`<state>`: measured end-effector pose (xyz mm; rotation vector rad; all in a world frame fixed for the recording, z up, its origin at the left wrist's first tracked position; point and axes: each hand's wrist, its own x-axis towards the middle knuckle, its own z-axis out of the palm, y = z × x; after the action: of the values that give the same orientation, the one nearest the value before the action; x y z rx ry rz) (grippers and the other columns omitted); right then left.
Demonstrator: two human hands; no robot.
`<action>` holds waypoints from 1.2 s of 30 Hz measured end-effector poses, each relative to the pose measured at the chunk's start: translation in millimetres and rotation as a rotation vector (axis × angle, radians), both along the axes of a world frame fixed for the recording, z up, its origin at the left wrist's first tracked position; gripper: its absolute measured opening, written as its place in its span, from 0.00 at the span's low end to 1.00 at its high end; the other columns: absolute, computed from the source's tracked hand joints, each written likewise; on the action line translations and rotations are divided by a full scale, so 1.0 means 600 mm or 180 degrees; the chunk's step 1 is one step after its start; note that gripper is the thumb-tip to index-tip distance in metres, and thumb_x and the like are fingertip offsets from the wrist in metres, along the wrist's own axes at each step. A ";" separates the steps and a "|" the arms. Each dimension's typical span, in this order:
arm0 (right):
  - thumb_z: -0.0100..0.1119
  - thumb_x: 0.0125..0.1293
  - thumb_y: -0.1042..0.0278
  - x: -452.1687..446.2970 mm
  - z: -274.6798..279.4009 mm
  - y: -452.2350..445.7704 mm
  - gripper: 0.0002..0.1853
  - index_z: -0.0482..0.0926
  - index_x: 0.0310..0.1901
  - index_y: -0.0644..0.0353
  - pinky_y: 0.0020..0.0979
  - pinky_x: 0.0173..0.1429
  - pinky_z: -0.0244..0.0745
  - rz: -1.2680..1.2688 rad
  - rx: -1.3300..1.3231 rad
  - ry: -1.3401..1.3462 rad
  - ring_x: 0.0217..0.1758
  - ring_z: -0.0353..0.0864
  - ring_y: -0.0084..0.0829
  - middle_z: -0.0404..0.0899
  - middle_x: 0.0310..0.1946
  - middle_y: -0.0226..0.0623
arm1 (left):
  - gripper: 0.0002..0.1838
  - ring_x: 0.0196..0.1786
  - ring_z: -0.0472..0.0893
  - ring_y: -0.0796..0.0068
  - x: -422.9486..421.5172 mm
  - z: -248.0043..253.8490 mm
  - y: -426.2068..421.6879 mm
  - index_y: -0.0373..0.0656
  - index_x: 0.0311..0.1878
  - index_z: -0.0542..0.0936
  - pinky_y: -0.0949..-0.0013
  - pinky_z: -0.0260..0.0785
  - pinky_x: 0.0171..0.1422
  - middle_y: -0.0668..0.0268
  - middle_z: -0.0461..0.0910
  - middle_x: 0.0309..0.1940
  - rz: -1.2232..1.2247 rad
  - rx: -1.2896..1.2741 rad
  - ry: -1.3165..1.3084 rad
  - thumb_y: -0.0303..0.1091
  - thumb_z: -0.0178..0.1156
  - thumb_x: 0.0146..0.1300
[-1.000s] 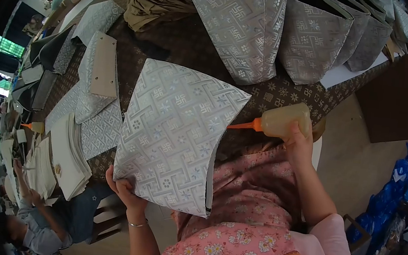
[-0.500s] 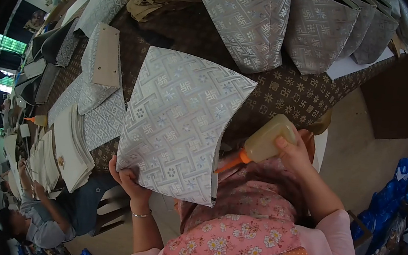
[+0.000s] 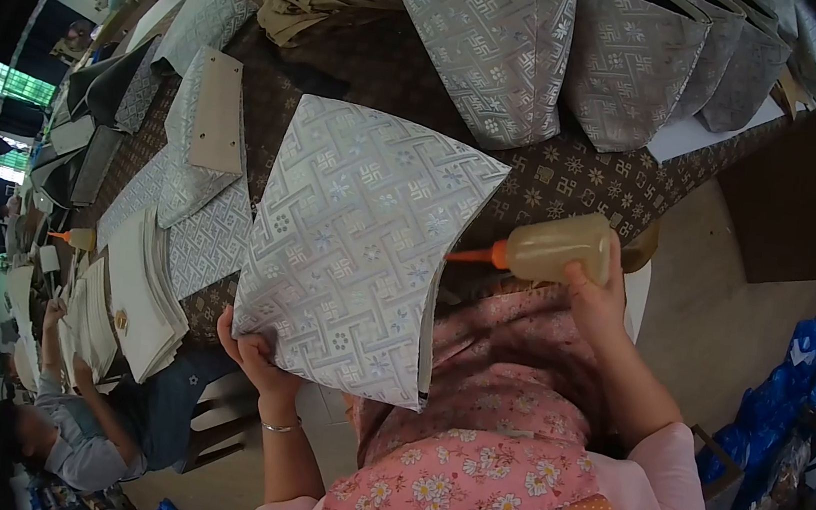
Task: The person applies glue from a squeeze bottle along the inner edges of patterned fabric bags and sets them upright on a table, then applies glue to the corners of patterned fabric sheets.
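Centrally, a silver-grey patterned fabric piece (image 3: 358, 249) lies tilted over the near edge of the table (image 3: 577, 189), its lower corner reaching out above the wearer's lap. Its right side shows a narrow, pale inner edge. The left hand (image 3: 260, 364), with a bracelet at the wrist, grasps the lower left corner, fingers curled around it. The right hand (image 3: 597, 295) grips the base end of a squeeze bottle (image 3: 549, 251), fingers and thumb wrapped about it; how hard they press cannot be told. The bottle lies nearly level, its orange nozzle (image 3: 473, 256) pointing left at the piece's right side, partway along. Whether the tip touches or sits just beside the edge is unclear, and no liquid can be made out there.

The step in hand looks like laying liquid along that inner edge. Done well, it would call for light, even pressure and a steady pace, the tip riding just inside the edge, so that a thin line forms without blobs or gaps. A tip straying outward could stain the patterned face. A firm left-hand hold should stop the overhanging corner from sagging, and easing the squeeze before lifting away would help prevent drips on the pink floral apron (image 3: 463, 483) below.
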<state>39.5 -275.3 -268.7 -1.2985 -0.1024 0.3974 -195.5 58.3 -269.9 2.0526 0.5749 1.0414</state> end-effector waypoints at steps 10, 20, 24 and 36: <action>0.73 0.47 0.71 -0.035 0.048 -0.002 0.42 0.53 0.59 0.57 0.35 0.61 0.67 0.0490 0.0391 -0.1158 0.58 0.69 0.33 0.68 0.53 0.40 | 0.17 0.56 0.65 0.70 0.000 -0.001 0.003 0.45 0.29 0.59 0.75 0.60 0.51 0.60 0.55 0.63 0.0073 -0.0835 -0.0290 0.21 0.60 0.50; 0.55 0.62 0.46 0.036 0.098 -0.049 0.31 0.64 0.58 0.61 0.37 0.59 0.73 0.0024 0.3277 0.1927 0.58 0.71 0.40 0.68 0.55 0.42 | 0.16 0.48 0.63 0.75 0.031 0.024 0.000 0.44 0.29 0.59 0.75 0.58 0.53 0.60 0.57 0.60 -0.0072 -0.0940 -0.0947 0.21 0.58 0.50; 0.54 0.63 0.48 0.051 0.088 -0.066 0.29 0.66 0.57 0.61 0.35 0.58 0.74 -0.0494 0.3154 0.1784 0.56 0.72 0.40 0.69 0.54 0.43 | 0.22 0.56 0.63 0.67 0.082 0.051 -0.023 0.40 0.36 0.63 0.67 0.57 0.59 0.55 0.58 0.57 0.0241 0.0538 0.0345 0.29 0.68 0.43; 0.55 0.63 0.50 0.044 0.090 -0.112 0.27 0.66 0.57 0.61 0.38 0.54 0.77 -0.0527 0.3327 0.1786 0.53 0.74 0.40 0.71 0.53 0.42 | 0.30 0.48 0.72 0.63 0.395 0.036 -0.025 0.35 0.48 0.68 0.62 0.65 0.52 0.59 0.73 0.42 -0.1224 -0.0300 0.1321 0.41 0.70 0.47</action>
<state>65.6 -342.2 -214.6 -0.1390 0.2478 0.4584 41.3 43.5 -248.0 2.1914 0.3973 0.3610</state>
